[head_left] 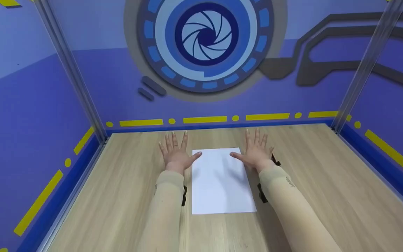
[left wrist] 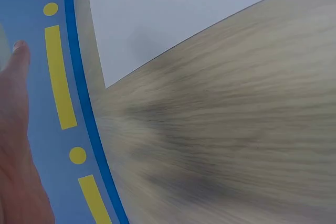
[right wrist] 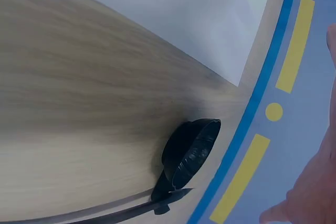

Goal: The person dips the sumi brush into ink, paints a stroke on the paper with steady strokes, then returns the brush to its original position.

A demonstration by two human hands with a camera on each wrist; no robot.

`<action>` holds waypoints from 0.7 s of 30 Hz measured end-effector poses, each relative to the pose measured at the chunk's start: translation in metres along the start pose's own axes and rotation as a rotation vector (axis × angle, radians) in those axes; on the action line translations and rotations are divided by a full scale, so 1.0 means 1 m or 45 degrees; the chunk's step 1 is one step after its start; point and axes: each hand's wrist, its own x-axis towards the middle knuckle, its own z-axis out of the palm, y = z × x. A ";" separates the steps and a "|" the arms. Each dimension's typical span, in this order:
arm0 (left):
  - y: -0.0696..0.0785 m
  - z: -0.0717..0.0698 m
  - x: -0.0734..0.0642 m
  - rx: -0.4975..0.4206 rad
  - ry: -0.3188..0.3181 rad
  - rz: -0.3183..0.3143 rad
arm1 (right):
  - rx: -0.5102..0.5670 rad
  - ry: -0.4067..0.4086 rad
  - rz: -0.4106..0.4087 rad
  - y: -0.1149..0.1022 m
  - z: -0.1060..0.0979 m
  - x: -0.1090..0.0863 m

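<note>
A blank white sheet of paper [head_left: 220,185] lies flat on the wooden table [head_left: 327,189]. My left hand [head_left: 176,155] is held over the sheet's left side, fingers spread, palm down, its thumb overlapping the far left corner in the head view. On the other side my right hand [head_left: 256,154] mirrors it, thumb pointing inward over the far right corner. Both hands hold nothing, and soft shadows fall on the paper. A black, cup-shaped thing with a long dark strip [right wrist: 181,153] lies on the table below the right hand, mostly hidden by that hand and sleeve in the head view.
Blue-purple panels with yellow dashes [head_left: 205,120] enclose the table at the back and both sides. Metal posts [head_left: 72,70] stand at the back corners. Dark wrist mounts [head_left: 262,194] show beside the sleeves.
</note>
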 end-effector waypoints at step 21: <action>-0.006 0.012 -0.004 -0.476 -0.014 -0.013 | 0.568 0.019 0.026 0.017 -0.001 -0.004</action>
